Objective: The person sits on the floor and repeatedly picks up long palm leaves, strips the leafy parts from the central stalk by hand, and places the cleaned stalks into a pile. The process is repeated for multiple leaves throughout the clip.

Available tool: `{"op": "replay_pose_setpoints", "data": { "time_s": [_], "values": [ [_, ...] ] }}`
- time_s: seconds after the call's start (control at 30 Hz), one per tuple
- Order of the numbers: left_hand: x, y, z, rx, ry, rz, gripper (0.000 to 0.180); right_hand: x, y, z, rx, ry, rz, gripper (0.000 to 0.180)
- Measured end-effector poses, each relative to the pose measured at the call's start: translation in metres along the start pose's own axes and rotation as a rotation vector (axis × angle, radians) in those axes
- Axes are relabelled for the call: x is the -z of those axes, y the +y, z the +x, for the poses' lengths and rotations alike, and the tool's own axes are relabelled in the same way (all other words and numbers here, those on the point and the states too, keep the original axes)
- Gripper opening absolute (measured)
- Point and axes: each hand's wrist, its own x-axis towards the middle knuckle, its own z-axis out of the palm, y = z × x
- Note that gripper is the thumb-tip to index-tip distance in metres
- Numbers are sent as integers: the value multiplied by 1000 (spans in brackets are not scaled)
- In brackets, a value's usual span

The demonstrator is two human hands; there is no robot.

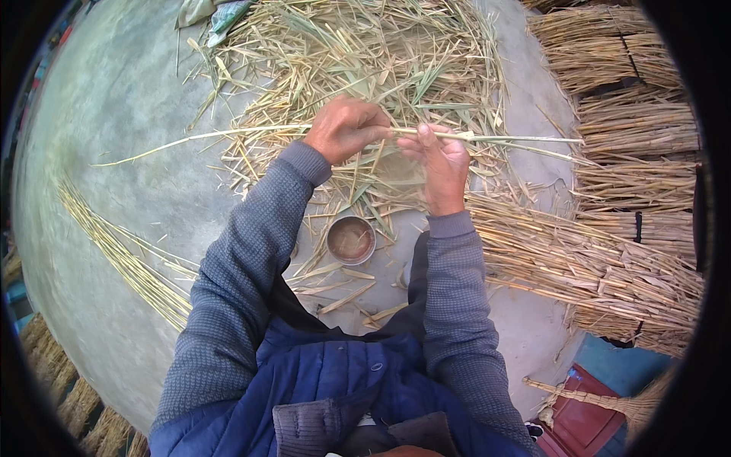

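Observation:
Both hands hold one long pale reed stalk (228, 133) crosswise above a heap of straw and leaf scraps (365, 53). My left hand (344, 128) is closed over the stalk near its middle. My right hand (439, 164) pinches the same stalk just to the right, thumb up against it. The stalk's thin ends reach far out to the left and right. Below the hands a small round metal bowl (351, 240) sits on the concrete floor (129, 114).
Tied bundles of stripped reeds (632, 129) are stacked at the right, with a loose layer of stalks (579, 259) beside my right arm. A thin row of stalks (122, 259) lies at the left. A red stool (582, 415) and a broom (609, 404) are at lower right.

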Motion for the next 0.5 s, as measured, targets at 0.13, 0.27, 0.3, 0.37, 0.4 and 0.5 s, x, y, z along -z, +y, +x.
{"op": "replay_pose_setpoints", "data": {
  "time_s": [0.13, 0.27, 0.3, 0.37, 0.4, 0.5],
  "values": [
    [16, -13, -6, 253, -72, -207, 20, 12, -13, -2, 41, -15, -28, 29],
    [44, -26, -14, 379, -155, -247, 22, 23, -22, -3, 61, -15, -26, 30],
    [49, -25, -15, 407, -165, -248, 22, 24, -23, -3, 61, -38, 3, 29],
    [51, -17, -13, 488, -176, -217, 23, 23, -21, -4, 77, -43, 7, 28],
    [47, -10, -11, 381, -147, -256, 24, 21, -20, -4, 94, -49, 10, 28],
    [12, 10, -7, 214, -64, -225, 27, 12, -15, -6, 72, -24, 16, 26]
  ]
}}
